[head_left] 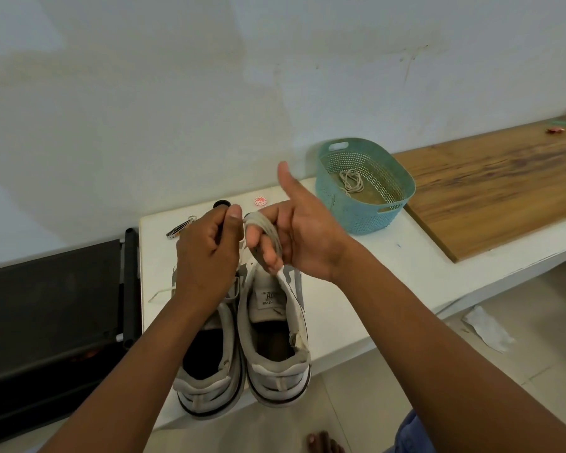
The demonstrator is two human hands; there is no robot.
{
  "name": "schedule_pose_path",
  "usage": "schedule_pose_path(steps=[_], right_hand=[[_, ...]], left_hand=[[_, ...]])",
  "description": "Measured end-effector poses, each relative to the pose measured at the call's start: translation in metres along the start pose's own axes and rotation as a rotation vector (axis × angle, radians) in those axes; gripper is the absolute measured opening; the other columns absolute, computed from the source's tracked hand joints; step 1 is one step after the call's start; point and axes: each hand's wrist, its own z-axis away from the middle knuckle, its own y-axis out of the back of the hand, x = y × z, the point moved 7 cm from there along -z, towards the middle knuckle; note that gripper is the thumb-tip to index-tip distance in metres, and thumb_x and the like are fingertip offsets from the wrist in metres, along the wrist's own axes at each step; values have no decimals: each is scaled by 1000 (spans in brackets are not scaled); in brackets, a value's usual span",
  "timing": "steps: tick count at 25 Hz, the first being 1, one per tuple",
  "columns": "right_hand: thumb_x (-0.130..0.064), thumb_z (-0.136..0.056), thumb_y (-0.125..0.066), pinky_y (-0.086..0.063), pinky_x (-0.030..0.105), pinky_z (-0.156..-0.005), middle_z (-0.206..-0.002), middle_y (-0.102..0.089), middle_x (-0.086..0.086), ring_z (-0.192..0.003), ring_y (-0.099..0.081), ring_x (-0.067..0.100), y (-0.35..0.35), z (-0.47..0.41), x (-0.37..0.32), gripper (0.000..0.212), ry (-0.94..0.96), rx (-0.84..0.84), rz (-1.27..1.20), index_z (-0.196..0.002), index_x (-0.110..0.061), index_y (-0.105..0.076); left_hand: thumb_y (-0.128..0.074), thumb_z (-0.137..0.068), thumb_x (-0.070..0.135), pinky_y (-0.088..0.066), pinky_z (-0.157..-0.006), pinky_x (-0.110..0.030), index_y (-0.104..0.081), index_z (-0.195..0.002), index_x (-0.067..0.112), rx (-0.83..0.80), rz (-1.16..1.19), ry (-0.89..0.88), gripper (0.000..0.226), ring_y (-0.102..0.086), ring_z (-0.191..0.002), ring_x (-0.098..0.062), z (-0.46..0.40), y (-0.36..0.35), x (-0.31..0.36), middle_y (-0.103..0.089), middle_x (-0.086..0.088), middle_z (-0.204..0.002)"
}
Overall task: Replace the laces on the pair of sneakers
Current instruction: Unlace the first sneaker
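Two hands (206, 246) (294, 230) coil flat grey lace (265, 228) over worn sneakers (242, 348)

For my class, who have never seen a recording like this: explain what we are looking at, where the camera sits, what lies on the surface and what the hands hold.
There is no machine here. The one picture comes from a camera worn on a person's head, looking forward and down, so the two arms are the wearer's own.

On the white table stand two grey sneakers, heels toward the camera. Behind them lie nail clippers, a round red-and-white cap and a teal basket with a coiled lace inside. A wooden board lies to the right.

The right hand has a pale lace wound round its fingers, thumb raised. The left hand is curled in a grip beside it; what it pinches is hidden.
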Motion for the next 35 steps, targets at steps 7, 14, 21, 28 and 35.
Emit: schedule_pose_path(steps=[7,14,21,28,35], right_hand=[[-69,-101,-34,-38,48,-120,-147,-51,32,-137,-53,41,23,0,-22,94,335,28,-656,-149,11,-38],[-66,-103,-13,-47,25,-107,-123,-72,2,-117,-66,8,21,-3,-4,87,161,416,364,-134,1,-59],[-64,-106,-17,-56,36,-66,-70,-71,20,-59,-66,28,5,-1,1,90,62,267,451,-85,4,-72],[-48,-107,-45,-40,34,-56,-52,-43,7,-49,-39,24,8,-2,2,56,110,211,149,-69,-9,-57],[-43,-107,-43,-36,33,-56,-50,-38,1,-47,-37,18,8,-7,9,48,94,224,-122,-68,-15,-47]], left_hand=[[-38,-106,46,-38,-54,-27,-52,-73,22,-143,-126,-129,43,-54,-56,-18,9,-22,5,-53,2,-55],[-38,-106,47,-46,-61,-39,-58,-81,22,-113,-109,-156,40,-60,-61,-17,7,-14,9,-61,2,-63],[-45,-106,42,-41,-61,-36,-55,-77,16,29,29,66,40,-52,-63,-26,-4,5,-5,-58,-8,-66],[-54,-104,35,-48,-67,-35,-62,-89,6,-109,471,335,34,-60,-70,-22,1,-17,-11,-65,-16,-77],[-49,-108,25,-60,-67,-36,-74,-100,7,-115,510,249,32,-71,-71,-23,2,-22,-5,-74,-10,-80]])
